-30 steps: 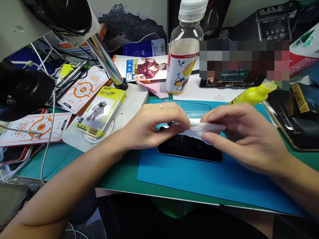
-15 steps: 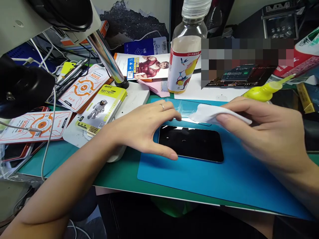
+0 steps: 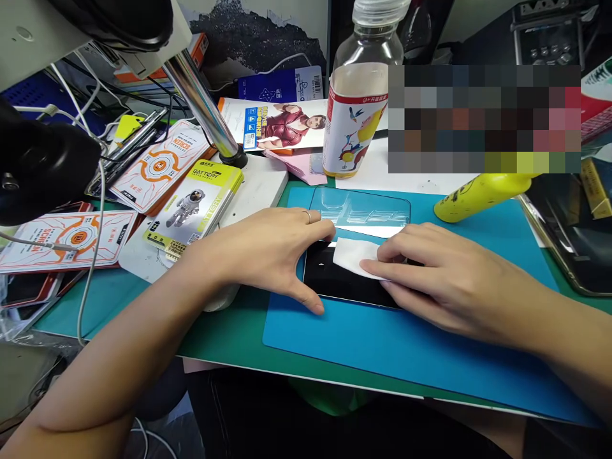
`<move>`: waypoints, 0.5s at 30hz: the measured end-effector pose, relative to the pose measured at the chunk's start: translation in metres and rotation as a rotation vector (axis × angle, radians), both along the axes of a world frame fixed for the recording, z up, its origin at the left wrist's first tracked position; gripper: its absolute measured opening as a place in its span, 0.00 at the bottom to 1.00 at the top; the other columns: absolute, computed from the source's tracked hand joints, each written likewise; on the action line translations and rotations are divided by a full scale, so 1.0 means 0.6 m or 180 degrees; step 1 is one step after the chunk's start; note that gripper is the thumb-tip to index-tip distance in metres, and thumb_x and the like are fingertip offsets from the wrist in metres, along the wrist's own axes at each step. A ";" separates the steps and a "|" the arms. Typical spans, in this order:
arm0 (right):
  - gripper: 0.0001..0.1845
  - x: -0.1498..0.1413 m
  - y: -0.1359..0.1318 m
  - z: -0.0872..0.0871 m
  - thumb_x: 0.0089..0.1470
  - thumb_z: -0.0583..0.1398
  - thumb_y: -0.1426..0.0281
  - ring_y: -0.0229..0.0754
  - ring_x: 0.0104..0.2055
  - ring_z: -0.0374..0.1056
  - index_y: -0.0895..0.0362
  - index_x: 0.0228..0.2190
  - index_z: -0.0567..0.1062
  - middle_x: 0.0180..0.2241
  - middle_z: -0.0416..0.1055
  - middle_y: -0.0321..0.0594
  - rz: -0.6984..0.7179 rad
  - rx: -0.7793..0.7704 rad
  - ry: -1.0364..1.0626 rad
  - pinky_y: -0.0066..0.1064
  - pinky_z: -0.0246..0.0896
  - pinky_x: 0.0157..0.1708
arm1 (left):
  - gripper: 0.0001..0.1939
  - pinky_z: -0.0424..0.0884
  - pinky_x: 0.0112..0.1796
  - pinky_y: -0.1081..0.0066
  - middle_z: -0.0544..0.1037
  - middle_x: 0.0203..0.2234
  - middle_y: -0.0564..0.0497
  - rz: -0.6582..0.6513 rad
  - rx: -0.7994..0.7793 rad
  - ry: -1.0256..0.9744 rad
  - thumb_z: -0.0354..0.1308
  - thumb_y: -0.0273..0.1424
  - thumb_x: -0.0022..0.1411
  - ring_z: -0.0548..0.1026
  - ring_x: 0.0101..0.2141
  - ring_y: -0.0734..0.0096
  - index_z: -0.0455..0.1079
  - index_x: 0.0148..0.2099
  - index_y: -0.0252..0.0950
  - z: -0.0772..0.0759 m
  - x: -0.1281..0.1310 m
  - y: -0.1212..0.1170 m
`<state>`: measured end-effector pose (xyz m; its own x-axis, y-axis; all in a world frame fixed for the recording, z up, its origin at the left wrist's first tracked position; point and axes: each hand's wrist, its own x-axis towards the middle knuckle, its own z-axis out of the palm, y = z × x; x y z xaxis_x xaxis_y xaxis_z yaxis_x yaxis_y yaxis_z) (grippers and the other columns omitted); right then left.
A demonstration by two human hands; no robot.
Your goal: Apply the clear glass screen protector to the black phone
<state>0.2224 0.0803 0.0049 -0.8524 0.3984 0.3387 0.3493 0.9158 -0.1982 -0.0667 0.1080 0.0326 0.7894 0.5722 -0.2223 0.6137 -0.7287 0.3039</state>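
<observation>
A black smartphone (image 3: 329,274) lies screen up on a blue mat (image 3: 335,335). My left hand (image 3: 280,255) is at its left end, thumb and fingers spread apart around that end; whether they touch it I cannot tell. My right hand (image 3: 440,280) pinches a folded white wipe (image 3: 354,256), which lies against the phone's screen. The hand and wipe hide the phone's right end. Just behind the phone lies a clear screen protector (image 3: 361,207) with a dark outline.
Behind the mat stands a drink bottle (image 3: 356,121). A yellow bottle (image 3: 478,194) lies at the right, near a dark phone-like device (image 3: 574,248). To the left are a microscope stand (image 3: 261,182), a battery box (image 3: 194,201) and screen boxes (image 3: 160,166).
My right hand has come down and left, bringing the wipe from above the mat onto the phone's screen. More of the yellow bottle and the clear protector shows. My left hand barely shifts.
</observation>
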 end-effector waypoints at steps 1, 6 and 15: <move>0.12 0.000 0.000 0.000 0.70 0.59 0.74 0.45 0.40 0.70 0.61 0.49 0.81 0.39 0.75 0.45 0.0030 0.0002 -0.0010 0.39 0.68 0.41 | 0.43 0.65 0.40 0.66 0.78 0.44 0.48 0.0003 0.0008 0.0018 0.70 0.66 0.54 0.77 0.44 0.55 0.71 0.56 0.38 0.000 0.000 0.000; 0.13 0.002 -0.002 -0.001 0.69 0.59 0.75 0.46 0.42 0.70 0.63 0.51 0.80 0.41 0.76 0.47 0.0132 0.0044 -0.0033 0.40 0.69 0.42 | 0.42 0.64 0.39 0.66 0.78 0.44 0.48 0.0018 -0.0040 -0.0016 0.71 0.66 0.54 0.77 0.42 0.57 0.70 0.55 0.37 -0.002 0.001 0.000; 0.15 -0.002 -0.007 -0.003 0.70 0.59 0.76 0.52 0.59 0.72 0.62 0.54 0.80 0.54 0.81 0.48 0.0383 -0.0109 -0.0030 0.45 0.75 0.55 | 0.42 0.64 0.40 0.66 0.78 0.45 0.48 0.0051 -0.0115 -0.0073 0.71 0.65 0.55 0.77 0.44 0.56 0.70 0.55 0.37 -0.001 0.001 -0.001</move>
<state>0.2211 0.0763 0.0028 -0.8978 0.3043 0.3183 0.2394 0.9440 -0.2271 -0.0660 0.1072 0.0318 0.7853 0.5767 -0.2251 0.6179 -0.7070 0.3440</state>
